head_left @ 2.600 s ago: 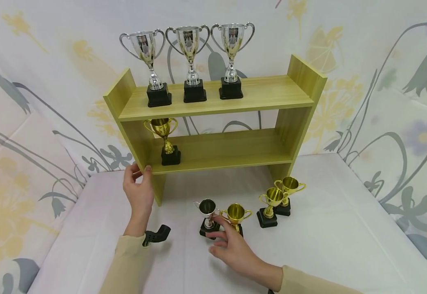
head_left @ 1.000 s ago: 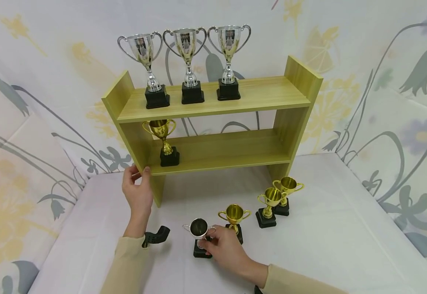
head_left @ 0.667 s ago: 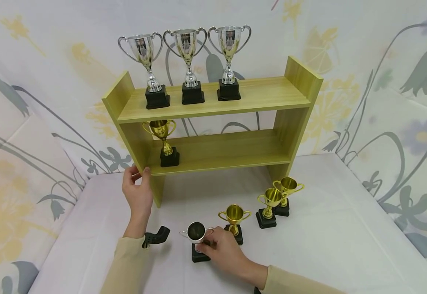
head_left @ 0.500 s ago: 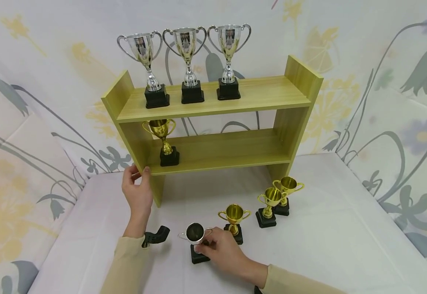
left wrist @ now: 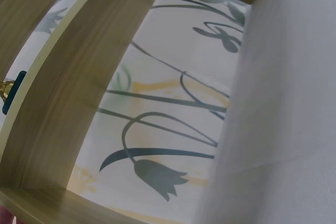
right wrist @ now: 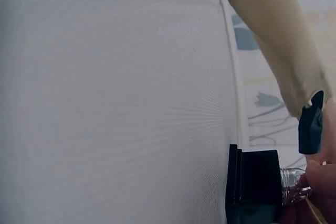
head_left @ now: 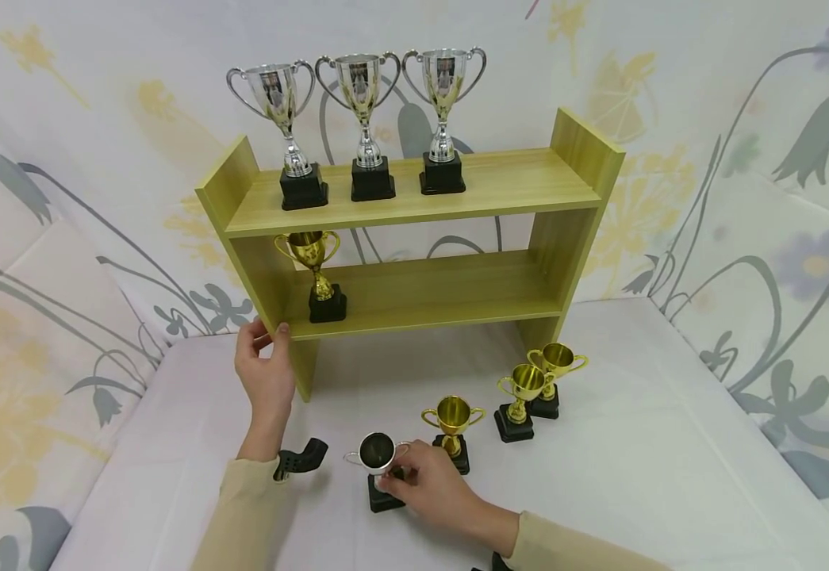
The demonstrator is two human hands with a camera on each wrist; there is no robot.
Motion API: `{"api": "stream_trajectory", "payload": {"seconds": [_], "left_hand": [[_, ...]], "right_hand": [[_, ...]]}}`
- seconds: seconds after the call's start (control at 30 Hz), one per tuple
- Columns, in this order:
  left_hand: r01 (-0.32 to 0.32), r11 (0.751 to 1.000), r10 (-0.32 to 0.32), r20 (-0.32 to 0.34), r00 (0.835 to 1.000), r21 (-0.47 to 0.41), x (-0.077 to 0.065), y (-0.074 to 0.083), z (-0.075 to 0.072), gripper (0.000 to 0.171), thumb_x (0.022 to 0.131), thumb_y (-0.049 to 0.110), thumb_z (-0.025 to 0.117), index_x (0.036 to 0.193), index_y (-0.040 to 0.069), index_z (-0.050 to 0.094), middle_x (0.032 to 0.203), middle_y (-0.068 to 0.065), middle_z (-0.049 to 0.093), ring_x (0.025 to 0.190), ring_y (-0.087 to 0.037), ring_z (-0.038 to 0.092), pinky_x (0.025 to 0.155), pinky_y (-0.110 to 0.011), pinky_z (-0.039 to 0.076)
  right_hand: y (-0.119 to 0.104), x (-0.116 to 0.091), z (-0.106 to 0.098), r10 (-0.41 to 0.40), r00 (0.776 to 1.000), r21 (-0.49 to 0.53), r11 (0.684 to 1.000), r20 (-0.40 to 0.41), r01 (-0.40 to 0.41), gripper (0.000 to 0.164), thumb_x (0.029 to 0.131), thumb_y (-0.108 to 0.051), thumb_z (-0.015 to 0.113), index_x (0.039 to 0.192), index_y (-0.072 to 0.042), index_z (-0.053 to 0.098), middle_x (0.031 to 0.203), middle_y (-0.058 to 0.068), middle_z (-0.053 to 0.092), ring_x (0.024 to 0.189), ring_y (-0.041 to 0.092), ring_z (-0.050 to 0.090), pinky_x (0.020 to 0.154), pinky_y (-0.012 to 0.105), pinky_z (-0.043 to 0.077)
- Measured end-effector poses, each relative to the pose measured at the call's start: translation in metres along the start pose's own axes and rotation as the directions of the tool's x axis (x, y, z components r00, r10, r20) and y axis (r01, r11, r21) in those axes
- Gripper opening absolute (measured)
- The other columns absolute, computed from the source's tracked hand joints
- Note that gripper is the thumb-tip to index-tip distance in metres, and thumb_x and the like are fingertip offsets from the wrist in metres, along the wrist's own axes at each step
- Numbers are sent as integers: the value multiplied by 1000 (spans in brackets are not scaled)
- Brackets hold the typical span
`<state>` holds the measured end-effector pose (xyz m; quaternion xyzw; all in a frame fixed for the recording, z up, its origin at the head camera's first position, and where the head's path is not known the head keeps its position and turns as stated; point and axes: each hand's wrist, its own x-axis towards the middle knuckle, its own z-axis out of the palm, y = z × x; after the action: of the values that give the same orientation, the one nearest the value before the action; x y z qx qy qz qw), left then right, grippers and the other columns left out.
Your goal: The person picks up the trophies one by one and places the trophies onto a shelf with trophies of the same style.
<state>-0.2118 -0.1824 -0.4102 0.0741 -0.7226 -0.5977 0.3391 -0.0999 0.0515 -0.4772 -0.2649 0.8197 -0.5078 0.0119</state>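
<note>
My left hand (head_left: 267, 382) grips the left side panel of a wooden two-tier shelf (head_left: 421, 209), thumb at the front edge and fingers behind. In the left wrist view the shelf's underside (left wrist: 68, 87) fills the left part. With thumb and fingers my right hand (head_left: 439, 485) pinches the stem of a small silver trophy cup (head_left: 377, 451), which stands upright close over the white cloth. Its black base (right wrist: 256, 178) shows in the right wrist view, with fingertips on the silver stem. Just right of it, a small gold trophy (head_left: 453, 416) stands partly behind the right hand.
Three large silver trophies (head_left: 367, 170) line the top board. A gold trophy (head_left: 327, 303) stands at the left of the lower board. Two more small gold trophies, a nearer one (head_left: 515, 422) and a farther one (head_left: 546, 403), stand by the shelf's right leg. Patterned cloth (head_left: 735, 182) hangs behind.
My right hand has taken hold of the small silver trophy and brought it left and nearer to me, away from the gold one; lately it barely moves. The left hand stays put.
</note>
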Motion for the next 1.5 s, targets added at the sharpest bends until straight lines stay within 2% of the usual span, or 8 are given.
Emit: {"api": "stream_trajectory", "payload": {"seconds": [0.23, 0.6, 0.93, 1.07, 1.2, 1.5], "left_hand": [[0, 1000, 0, -13, 1000, 11, 1, -1, -1, 28, 99, 20, 60, 117, -1, 59, 105, 0, 55, 102, -12, 52, 85, -29, 46], [-8, 1000, 8, -15, 1000, 9, 0, -3, 0, 26, 98, 19, 61, 118, 1, 59, 106, -2, 55, 103, -15, 52, 85, -31, 45], [-3, 1000, 3, -15, 1000, 15, 0, -2, 0, 27, 99, 21, 61, 118, 2, 59, 105, 0, 55, 103, -14, 52, 88, -37, 46], [-8, 1000, 8, -10, 1000, 17, 0, -2, 0, 27, 99, 20, 61, 117, 1, 59, 106, -2, 55, 103, -14, 52, 86, -34, 47], [-12, 1000, 12, -2, 1000, 16, 0, -2, -1, 26, 98, 20, 62, 117, 2, 59, 104, 2, 54, 103, -13, 52, 84, -30, 48], [-10, 1000, 10, -4, 1000, 13, 1, -2, -1, 27, 98, 20, 62, 117, 1, 60, 104, 0, 55, 102, -14, 52, 83, -28, 48]], "right_hand": [[0, 0, 0, 14, 1000, 0, 1000, 2, -14, 5, 84, -11, 78, 87, -15, 77, 85, -11, 66, 72, 2, 50, 63, 20, 45], [-4, -1, -3, 30, 1000, 1, 1000, 0, -30, 4, 84, -14, 79, 88, -16, 77, 82, -12, 64, 71, 3, 50, 63, 20, 44], [-4, -2, -3, 43, 999, 58, 997, -23, -42, 7, 83, -15, 80, 90, -13, 78, 81, -8, 66, 71, 0, 53, 62, 21, 47], [-3, -1, -3, 35, 999, 63, 997, -22, -34, 7, 84, -16, 80, 90, -14, 78, 83, -8, 67, 72, 0, 53, 62, 20, 47], [-1, -2, -2, 26, 999, 72, 997, -23, -25, 7, 84, -16, 80, 91, -14, 78, 84, -8, 68, 73, 0, 53, 63, 20, 47], [-2, -1, -4, 4, 1000, 56, 998, -27, -2, 7, 83, -16, 81, 89, -15, 79, 81, -11, 65, 72, 1, 51, 62, 20, 45]]}}
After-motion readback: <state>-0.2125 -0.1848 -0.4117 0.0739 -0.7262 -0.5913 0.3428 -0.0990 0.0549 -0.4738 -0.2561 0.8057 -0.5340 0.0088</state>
